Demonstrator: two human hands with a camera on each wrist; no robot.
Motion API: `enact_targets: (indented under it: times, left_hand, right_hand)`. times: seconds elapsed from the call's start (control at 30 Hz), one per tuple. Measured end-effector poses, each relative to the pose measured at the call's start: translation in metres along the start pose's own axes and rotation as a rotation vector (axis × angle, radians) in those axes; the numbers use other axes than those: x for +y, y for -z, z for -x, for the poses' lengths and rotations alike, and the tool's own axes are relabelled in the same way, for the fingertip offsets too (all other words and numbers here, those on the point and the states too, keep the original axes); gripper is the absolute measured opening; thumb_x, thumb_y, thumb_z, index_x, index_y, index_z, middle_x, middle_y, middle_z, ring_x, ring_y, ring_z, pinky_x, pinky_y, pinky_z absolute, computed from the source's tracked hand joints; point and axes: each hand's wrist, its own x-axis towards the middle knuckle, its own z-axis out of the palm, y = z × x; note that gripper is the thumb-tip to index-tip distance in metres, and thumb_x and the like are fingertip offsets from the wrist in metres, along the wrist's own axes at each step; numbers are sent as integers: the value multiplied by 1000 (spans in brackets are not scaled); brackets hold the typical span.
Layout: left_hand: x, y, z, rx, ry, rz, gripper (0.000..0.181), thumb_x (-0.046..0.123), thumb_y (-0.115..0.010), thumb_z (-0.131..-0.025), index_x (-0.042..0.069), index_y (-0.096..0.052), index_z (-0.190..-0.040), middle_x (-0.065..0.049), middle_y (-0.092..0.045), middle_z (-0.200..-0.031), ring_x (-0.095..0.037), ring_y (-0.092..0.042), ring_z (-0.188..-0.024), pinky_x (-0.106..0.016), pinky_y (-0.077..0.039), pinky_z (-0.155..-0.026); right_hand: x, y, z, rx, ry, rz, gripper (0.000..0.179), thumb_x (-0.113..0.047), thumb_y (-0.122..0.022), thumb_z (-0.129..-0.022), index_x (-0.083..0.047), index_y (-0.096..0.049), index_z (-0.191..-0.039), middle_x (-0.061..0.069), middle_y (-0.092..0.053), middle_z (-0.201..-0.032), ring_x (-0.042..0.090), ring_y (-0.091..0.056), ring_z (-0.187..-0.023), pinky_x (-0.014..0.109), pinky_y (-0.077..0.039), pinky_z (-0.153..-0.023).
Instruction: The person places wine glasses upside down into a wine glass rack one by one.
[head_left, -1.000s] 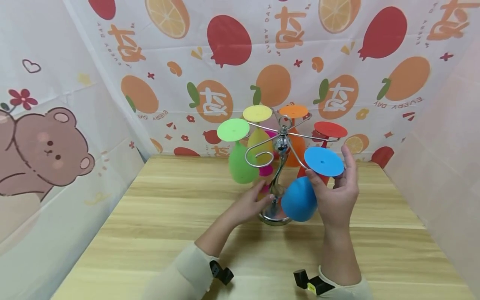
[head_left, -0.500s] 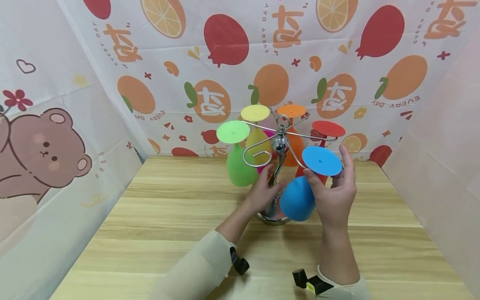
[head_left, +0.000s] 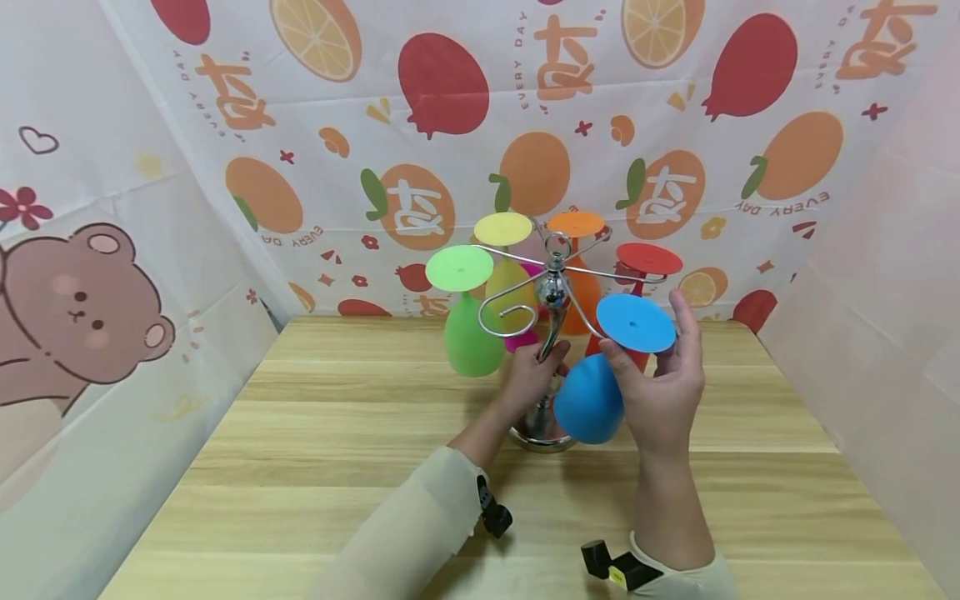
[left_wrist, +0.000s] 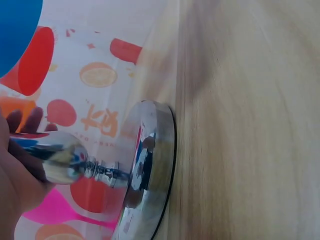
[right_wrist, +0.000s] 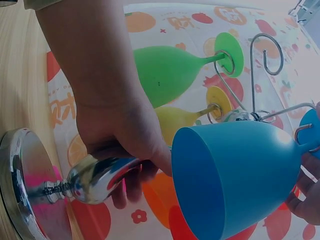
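Observation:
A chrome glass rack (head_left: 551, 290) stands upright on the table, with curled wire arms at its top. My left hand (head_left: 531, 379) is wrapped around its column, above the round base (left_wrist: 150, 165). At the right front arm, my right hand (head_left: 663, 400) holds the blue goblet (head_left: 590, 400) near its foot, fingers at the disc's edge. That goblet hangs upside down, its stem in the hook in the right wrist view. Green (head_left: 476, 337), yellow (head_left: 510, 287), orange (head_left: 583, 296) and red (head_left: 648, 258) goblets also hang inverted. The left front hook (head_left: 517, 321) holds nothing.
Behind the column is a pink goblet (left_wrist: 50, 207), mostly hidden in the head view. The wooden table (head_left: 315, 467) reaches back to a fruit-print cloth (head_left: 465, 183). Pale cloth walls stand on both sides, the left with a printed bear (head_left: 82, 300).
My left hand has moved right and up from beside the column and now grips it. The right hand stays at the blue goblet. The head view has shifted slightly.

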Motion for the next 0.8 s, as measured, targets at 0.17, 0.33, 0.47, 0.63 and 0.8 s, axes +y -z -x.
enact_targets:
  times: [0.17, 0.33, 0.47, 0.63, 0.8]
  left_hand:
    - [4, 3, 4, -16, 10, 2, 63, 51, -53, -96, -10, -55, -82, -28, -67, -82, -44, -65, -79, -24, -47, -57]
    - [6, 5, 10, 17, -4, -30, 55, 43, -55, -99, -7, -56, -75, -31, -65, -80, -37, -65, -71, -24, -46, -54]
    - [1, 9, 12, 47, -35, -47, 55, 43, -55, -98, -7, -58, -75, -30, -66, -79, -30, -64, -67, -25, -46, -54]
    - [2, 16, 19, 68, -69, -18, 50, 36, -56, -100, -12, -58, -83, -31, -63, -76, -40, -62, -69, -26, -46, -55]
    - [0, 23, 27, 111, -49, 18, 38, 33, -57, -100, -4, -61, -93, -29, -63, -76, -48, -63, -72, -25, -49, -55]
  right_hand:
    - [0, -1, 1, 0, 4, 0, 78, -9, -78, -83, -18, -38, -150, -1, -56, -139, 20, -53, -127, 37, -48, -104]
    - [-2, -1, 3, -19, 10, 2, 78, -7, -77, -83, -17, -38, -150, -3, -51, -144, 20, -51, -129, 35, -47, -105]
    - [-4, -3, 4, -52, 31, -12, 79, -4, -76, -83, -16, -38, -151, -1, -47, -148, 22, -50, -131, 33, -46, -105]
    - [-5, -4, 5, -79, 6, -20, 80, -4, -77, -83, -20, -37, -151, -1, -53, -142, 21, -52, -129, 33, -47, -104]
    - [-4, -8, 9, -87, -8, -32, 80, -6, -76, -83, -21, -37, -151, 2, -59, -136, 20, -56, -124, 29, -49, -101]
